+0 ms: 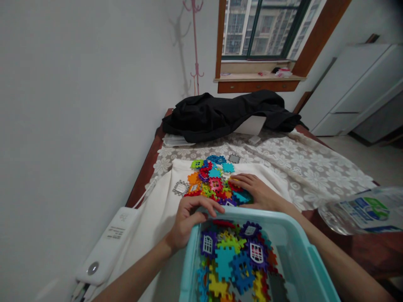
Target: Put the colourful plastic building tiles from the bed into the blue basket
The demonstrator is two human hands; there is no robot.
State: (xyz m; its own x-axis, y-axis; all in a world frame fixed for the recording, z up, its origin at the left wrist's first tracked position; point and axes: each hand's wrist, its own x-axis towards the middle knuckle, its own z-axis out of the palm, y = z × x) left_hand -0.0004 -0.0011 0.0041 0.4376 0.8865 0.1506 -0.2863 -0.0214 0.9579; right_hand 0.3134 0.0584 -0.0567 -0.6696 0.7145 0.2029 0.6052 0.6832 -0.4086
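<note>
1. The teal bin [283, 220] is held at its far-left rim by the left hand [185, 222]. The fingers are curled over the edge in a closed grip, probably so the bin is kept from sliding.
2. A heap of plastic puzzle tiles [233, 260] is sat inside the bin. A loose pile [214, 184] of the same is spread just beyond it on a white cloth [157, 214], likely laid so the bits are kept together on the lace-covered tabletop [302, 167].
3. The right hand [255, 191] is laid palm-down on that pile, fingers bent. Whether a tile is pinched underneath can't be told.
4. Off to the sides, a power strip [110, 247] is seen at left and a water bottle [362, 214] at right. A black jacket [220, 115] is dumped at the far end.
</note>
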